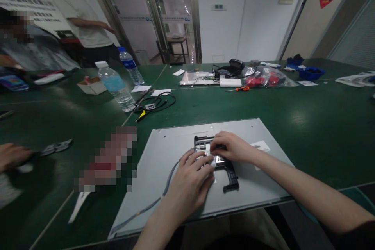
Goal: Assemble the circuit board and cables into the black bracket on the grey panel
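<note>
A flat grey-white panel (pixel 175 140) lies in front of me on the green table, with a black plastic bracket (pixel 231 175) on its middle. Bent over the bracket's centre are the fingers of my left hand (pixel 195 172), covering its left part. My right hand (pixel 230 147) is closed, its fingertips pinched at the centre of the bracket, close to my left fingertips. Whatever small part lies between my fingers is hidden. A shiny metal piece (pixel 220 160) shows below my right fingers. From under my left hand a grey cable (pixel 169 181) runs down across the panel's left side.
A water bottle (pixel 117 88) and a black cable (pixel 164 105) stand and lie beyond the panel. An orange-handled screwdriver (pixel 242 89) is farther back by a plastic bag (pixel 268 78). At left, another person's hand (pixel 13 157) rests near a dark tool (pixel 57 147).
</note>
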A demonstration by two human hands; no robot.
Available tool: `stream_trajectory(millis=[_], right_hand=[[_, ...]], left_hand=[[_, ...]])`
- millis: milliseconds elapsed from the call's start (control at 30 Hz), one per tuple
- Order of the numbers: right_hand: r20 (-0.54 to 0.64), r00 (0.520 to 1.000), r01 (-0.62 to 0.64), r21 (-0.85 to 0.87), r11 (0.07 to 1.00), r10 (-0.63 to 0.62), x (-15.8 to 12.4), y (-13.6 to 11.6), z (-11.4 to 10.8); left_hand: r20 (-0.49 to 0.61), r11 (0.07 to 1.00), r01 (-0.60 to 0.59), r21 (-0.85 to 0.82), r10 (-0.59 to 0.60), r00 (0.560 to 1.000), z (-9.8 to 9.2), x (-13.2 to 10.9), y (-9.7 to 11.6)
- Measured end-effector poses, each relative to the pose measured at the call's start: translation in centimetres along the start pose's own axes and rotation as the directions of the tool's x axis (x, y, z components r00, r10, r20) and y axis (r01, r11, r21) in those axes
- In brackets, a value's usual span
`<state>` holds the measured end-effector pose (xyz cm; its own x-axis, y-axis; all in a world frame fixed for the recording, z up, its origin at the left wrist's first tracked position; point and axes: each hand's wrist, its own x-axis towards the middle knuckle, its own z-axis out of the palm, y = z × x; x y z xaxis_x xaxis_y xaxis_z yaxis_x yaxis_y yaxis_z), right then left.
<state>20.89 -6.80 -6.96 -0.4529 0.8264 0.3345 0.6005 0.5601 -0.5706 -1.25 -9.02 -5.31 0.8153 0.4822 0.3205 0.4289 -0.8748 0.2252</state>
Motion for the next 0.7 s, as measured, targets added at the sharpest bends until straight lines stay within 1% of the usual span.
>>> stream_trajectory(millis=[400, 700], right_hand=[[0.015, 1.0, -0.012, 0.022, 1.0, 0.011, -0.02, -0.19, -0.03], [0.019, 1.0, -0.008, 0.026, 1.0, 0.008, 0.01, -0.29, -0.09]], left_hand=[[0.016, 1.0, -0.003, 0.003, 0.003, 1.0, -0.19, -0.07, -0.04], [-0.027, 1.0, -0.003, -0.027, 0.003, 1.0, -0.22, -0.08, 0.01]])
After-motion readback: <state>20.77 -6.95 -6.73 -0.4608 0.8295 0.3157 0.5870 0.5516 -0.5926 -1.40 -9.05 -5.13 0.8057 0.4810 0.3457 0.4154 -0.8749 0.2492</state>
